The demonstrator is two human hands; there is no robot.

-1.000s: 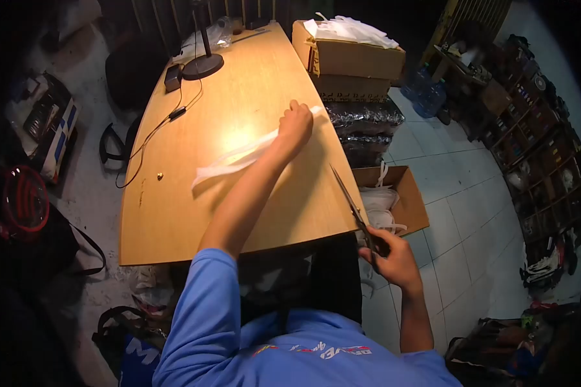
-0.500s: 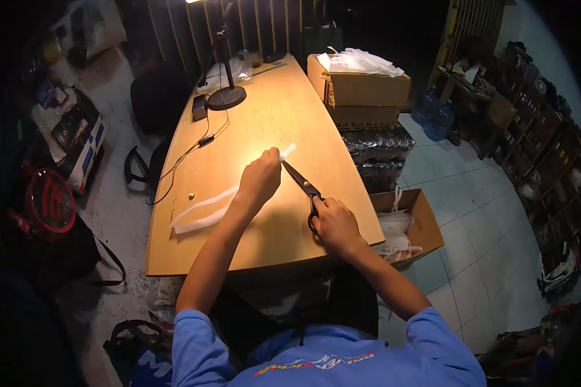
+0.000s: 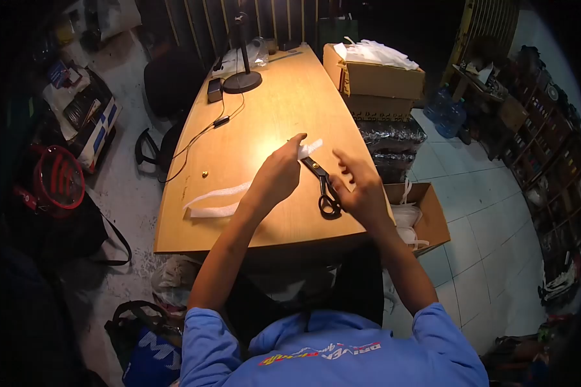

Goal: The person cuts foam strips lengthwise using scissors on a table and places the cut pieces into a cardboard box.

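Observation:
White foam-like strips (image 3: 216, 211) lie on the wooden table (image 3: 277, 103) and run under my left hand (image 3: 279, 169), which is closed on them. Their short end pokes out past my fingers. Black scissors (image 3: 323, 187) rest on the tabletop between my hands, with the blade part by the strip's end and the handle loops toward me. My right hand (image 3: 360, 184) is just right of the scissors, fingers apart and raised, with nothing visible in it.
A lamp stand (image 3: 242, 81) with a cable is at the table's far left. A small gold piece (image 3: 204, 174) lies near the left edge. Right of the table are stacked boxes (image 3: 384, 80) topped with white pieces and an open carton (image 3: 436, 216) holding white items.
My right hand brought the scissors over the table to the strip, then let them go and opened. My left hand drew back toward me with the strips, then shifted slightly right.

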